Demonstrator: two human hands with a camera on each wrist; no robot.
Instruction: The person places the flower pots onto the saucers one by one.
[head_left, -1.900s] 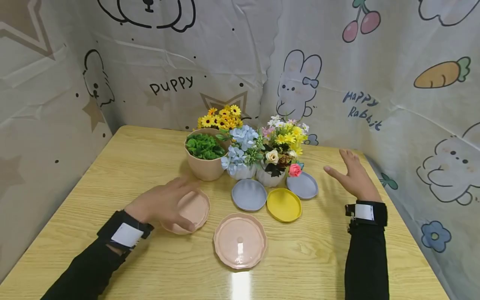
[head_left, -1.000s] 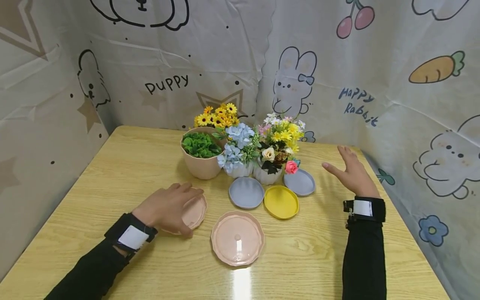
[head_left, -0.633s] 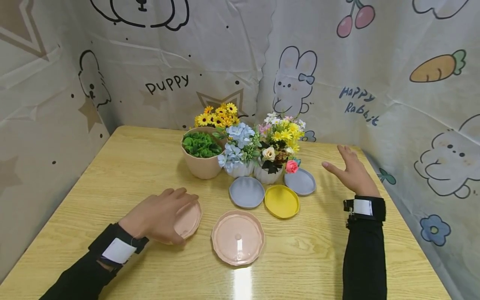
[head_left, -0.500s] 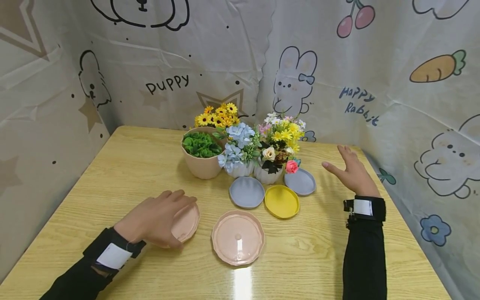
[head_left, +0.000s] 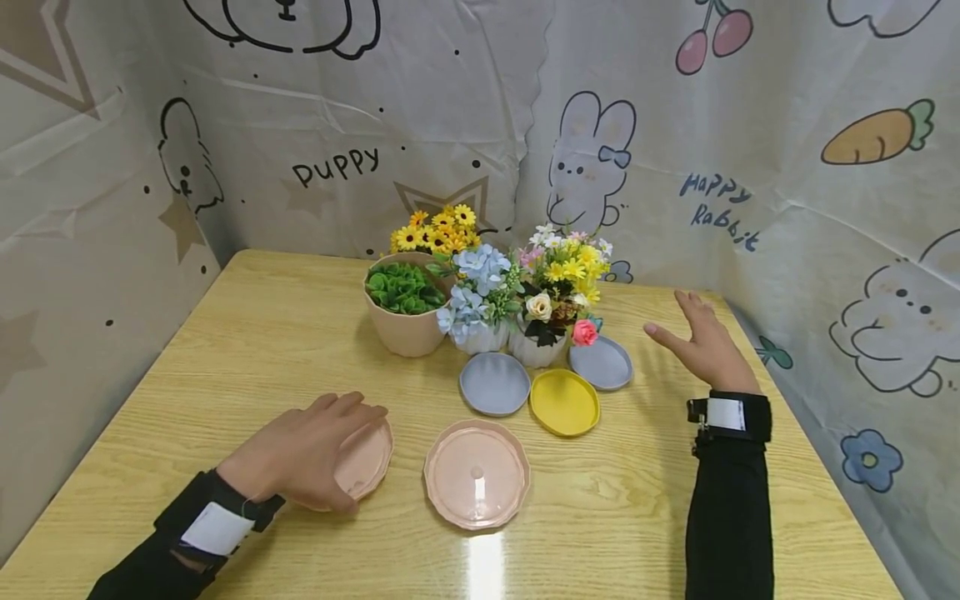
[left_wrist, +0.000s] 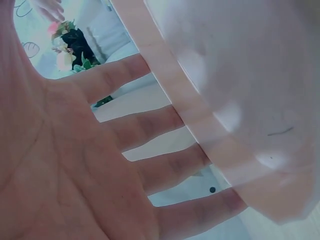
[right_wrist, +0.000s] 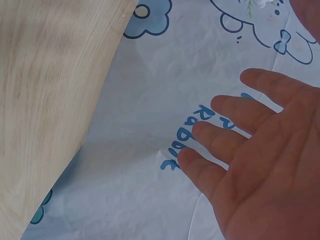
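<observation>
left hand (head_left: 300, 454): flat on the small pink saucer (head_left: 363, 458), fingers straight and spread over the rim, thumb at the near edge; slid nearer along with the saucer compared with a couple of seconds back
small pink saucer: just left of the big pink saucer (head_left: 477, 473), close but not touching; earlier sat farther back, closer to the pink pot (head_left: 405, 331)
big pink saucer: same spot as before, nearest of the dishes on the table (head_left: 247, 350)
right hand (head_left: 701, 346): well right of the big pink saucer and farther back, fingers straight and slightly apart, holding nothing, hasn't moved
saucer count: five total; two pink, two grey-blue (head_left: 495, 383) (head_left: 602, 363), one yellow (head_left: 565, 403), the last three just beyond the big pink saucer
pot count: pink pot with greenery plus two white pots (head_left: 480, 340) (head_left: 534, 353) with flowers, behind the grey-blue ones; yellow daisies (head_left: 441, 231) farthest back, pot hidden
backdrop (head_left: 465, 125): cartoon sheet behind it all
</observation>
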